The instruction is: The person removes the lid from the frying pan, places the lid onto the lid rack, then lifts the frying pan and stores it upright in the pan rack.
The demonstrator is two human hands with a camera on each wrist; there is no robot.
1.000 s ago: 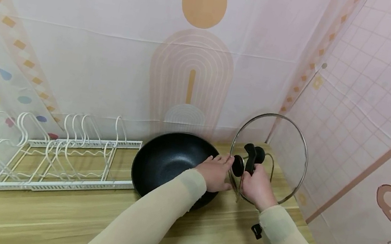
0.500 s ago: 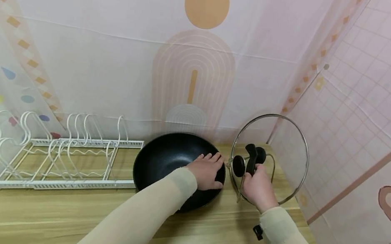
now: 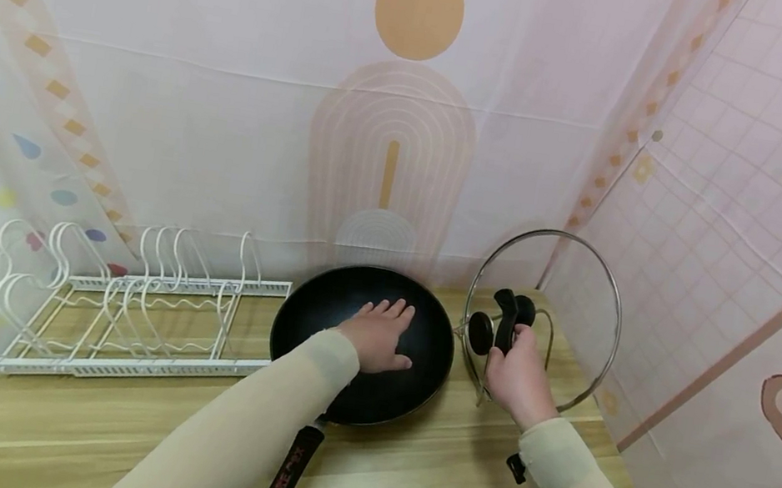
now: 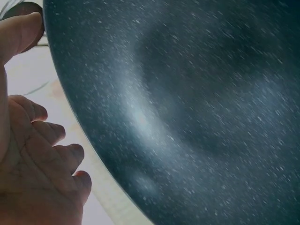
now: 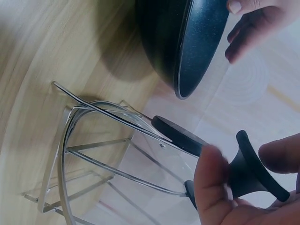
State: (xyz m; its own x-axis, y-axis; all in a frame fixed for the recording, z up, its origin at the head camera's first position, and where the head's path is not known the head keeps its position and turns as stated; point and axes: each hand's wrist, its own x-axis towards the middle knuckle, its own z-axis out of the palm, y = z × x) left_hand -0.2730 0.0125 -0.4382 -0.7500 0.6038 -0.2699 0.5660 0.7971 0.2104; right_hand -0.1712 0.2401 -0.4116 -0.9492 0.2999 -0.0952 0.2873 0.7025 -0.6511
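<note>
A black speckled frying wok point(image 3: 328, 310) stands on the wooden table, its dark handle point(image 3: 288, 473) toward the front. My left hand point(image 3: 377, 339) is over the wok with its fingers straight and spread; in the left wrist view it hovers beside the rim, holding nothing. To the right, a glass lid with a metal rim point(image 3: 616, 311) stands upright in a wire lid stand point(image 5: 93, 152) that has round black pads point(image 3: 479, 333). My right hand point(image 3: 519, 377) grips the lid's black knob point(image 5: 248, 173) between thumb and fingers.
A white wire rack point(image 3: 153, 364) with upright loops lies left of the wok. Patterned cloth walls point(image 3: 246, 146) rise behind and at both sides. A small black piece point(image 3: 516, 468) shows beside the right sleeve.
My left hand has moved left, from beside the lid to over the wok, exposing more of the wok's handle. The right hand stays on the lid's knob.
</note>
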